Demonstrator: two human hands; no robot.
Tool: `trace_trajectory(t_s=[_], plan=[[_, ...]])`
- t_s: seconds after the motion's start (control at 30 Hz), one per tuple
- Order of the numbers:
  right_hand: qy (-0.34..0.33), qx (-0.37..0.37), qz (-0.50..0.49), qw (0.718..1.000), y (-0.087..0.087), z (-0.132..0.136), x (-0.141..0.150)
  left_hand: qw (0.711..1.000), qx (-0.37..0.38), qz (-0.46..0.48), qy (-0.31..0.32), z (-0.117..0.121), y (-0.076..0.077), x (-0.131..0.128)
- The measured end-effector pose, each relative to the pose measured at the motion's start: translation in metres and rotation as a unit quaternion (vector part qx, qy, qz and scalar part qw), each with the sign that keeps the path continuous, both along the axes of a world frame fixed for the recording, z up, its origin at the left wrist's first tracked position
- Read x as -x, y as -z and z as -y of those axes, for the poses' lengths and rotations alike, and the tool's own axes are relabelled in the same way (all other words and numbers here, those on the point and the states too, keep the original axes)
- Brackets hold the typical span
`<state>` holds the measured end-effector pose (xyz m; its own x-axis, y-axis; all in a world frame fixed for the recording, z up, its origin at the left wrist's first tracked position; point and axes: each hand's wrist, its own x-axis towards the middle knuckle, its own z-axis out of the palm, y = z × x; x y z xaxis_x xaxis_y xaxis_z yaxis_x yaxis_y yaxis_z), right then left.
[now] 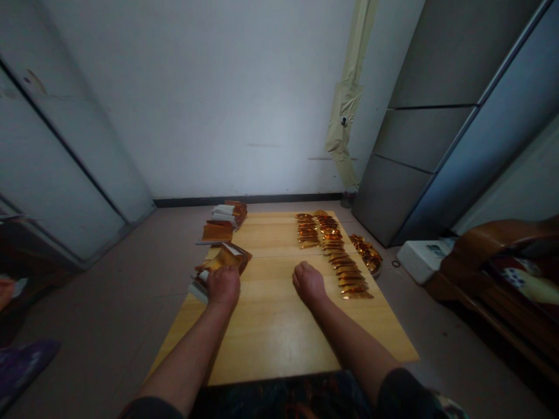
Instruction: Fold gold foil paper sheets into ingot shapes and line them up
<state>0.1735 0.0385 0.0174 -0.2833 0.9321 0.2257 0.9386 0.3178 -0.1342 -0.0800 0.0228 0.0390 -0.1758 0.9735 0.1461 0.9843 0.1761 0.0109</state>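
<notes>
My left hand (224, 285) is closed at the left edge of the wooden table, its fingers pinching the near side of a gold foil paper sheet (225, 259) on a loose stack. The fingertips are partly hidden. My right hand (308, 281) rests near the middle of the table, fingers curled in, and nothing shows in them. To its right runs a long row of folded gold foil pieces (345, 267), overlapping one another. A shorter row of folded pieces (307, 230) lies beside it toward the far edge.
More stacked foil sheets (218, 233) lie along the left edge of the table (271, 349). A round container of folded gold pieces (367, 256) stands right of the table. Beyond are a white wall (244, 105), a grey refrigerator (419, 134), a white box (421, 259) and wooden furniture (480, 279).
</notes>
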Motion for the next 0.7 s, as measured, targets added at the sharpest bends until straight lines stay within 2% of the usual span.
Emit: trace_trajectory(t_s=[0.27,0.43,0.57,0.7], plan=[[-0.002,0.009,0.008,1.000,-0.005,0.002,0.000,1.000,-0.020,0.016,0.017,0.002,-0.004,0.004],[0.002,0.009,0.003,1.000,-0.002,0.000,0.001,0.997,-0.069,0.003,0.031,0.004,-0.011,0.004],[0.004,0.004,0.001,1.000,0.001,-0.001,0.001,0.996,-0.085,-0.010,0.019,0.009,-0.022,0.002],[0.003,-0.002,0.002,1.000,0.000,0.000,0.001,0.994,-0.101,-0.014,0.050,0.015,-0.041,-0.003]])
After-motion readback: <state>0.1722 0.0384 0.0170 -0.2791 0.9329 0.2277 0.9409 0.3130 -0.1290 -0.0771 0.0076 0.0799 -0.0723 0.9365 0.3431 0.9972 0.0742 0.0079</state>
